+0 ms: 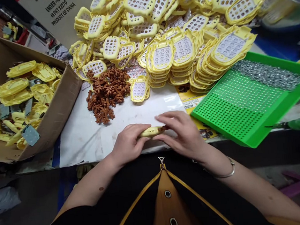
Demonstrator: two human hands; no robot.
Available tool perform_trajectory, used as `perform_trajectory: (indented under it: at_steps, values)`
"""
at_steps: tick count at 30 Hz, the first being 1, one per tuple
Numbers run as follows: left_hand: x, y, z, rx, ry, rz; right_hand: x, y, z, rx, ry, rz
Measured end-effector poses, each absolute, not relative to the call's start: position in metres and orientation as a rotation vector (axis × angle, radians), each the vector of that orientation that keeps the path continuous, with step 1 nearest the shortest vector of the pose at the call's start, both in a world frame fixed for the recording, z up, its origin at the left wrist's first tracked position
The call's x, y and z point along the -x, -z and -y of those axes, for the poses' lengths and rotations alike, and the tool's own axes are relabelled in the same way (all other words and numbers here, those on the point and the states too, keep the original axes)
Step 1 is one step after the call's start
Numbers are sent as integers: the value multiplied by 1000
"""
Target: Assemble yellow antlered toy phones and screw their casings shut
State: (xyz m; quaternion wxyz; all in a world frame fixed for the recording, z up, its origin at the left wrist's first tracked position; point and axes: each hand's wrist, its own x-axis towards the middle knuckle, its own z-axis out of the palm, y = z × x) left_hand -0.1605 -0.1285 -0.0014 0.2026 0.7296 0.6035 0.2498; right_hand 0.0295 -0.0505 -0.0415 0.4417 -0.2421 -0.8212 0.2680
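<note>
My left hand [127, 142] and my right hand [182, 134] meet over the near edge of the white sheet [86, 132], both closed round one yellow plastic shell [151, 131] held edge-on. A small brown piece [164, 128] shows at the shell's right end, under my right fingers. A heap of brown rubber pieces [107, 91] lies just beyond my hands. Behind it spreads a big pile of yellow keypad shells [164, 30], some stacked, and a single shell [139, 89] lies apart beside the brown heap.
A cardboard box [60, 109] at the left holds finished yellow shells with grey parts. A green perforated tray [244, 107] with several small metal screws [267, 74] sits at the right. A green-handled tool [298, 124] lies by the tray's near corner.
</note>
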Motion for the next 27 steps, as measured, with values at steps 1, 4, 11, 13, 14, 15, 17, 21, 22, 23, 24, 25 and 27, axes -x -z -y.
perform_trajectory:
  at_steps: [1,4,11,13,14,15,17,21,22,23,24,25,27]
  values:
    - [159,2,128,-2098,-675,-1685,-30,41,50,555,-699,2105]
    - [152,5,125,-2229,-642,-1716,-26,45,51,560,-830,2111]
    - [145,9,123,-2285,-652,-1736,-21,53,58,641,-730,2036]
    - [149,10,123,-2222,-662,-1699,-24,53,58,633,-760,2045]
    - [152,10,124,-2175,-663,-1704,-26,53,57,638,-777,2049]
    - [155,11,125,-2125,-665,-1725,-28,54,56,653,-797,2049]
    - [163,12,127,-2018,-660,-1797,-33,54,52,705,-823,2052]
    - [170,12,130,-1943,-662,-1853,-35,49,49,737,-470,2141]
    - [169,11,131,-1967,-673,-1847,-33,47,50,706,-358,2179]
    - [167,10,131,-2005,-690,-1837,-31,44,51,673,-284,2218]
    - [165,8,131,-2050,-707,-1822,-27,41,53,644,-261,2257]
    - [162,5,130,-2097,-718,-1808,-24,39,55,627,-282,2288]
    - [156,1,129,-2184,-727,-1800,-17,38,59,634,-368,2289]
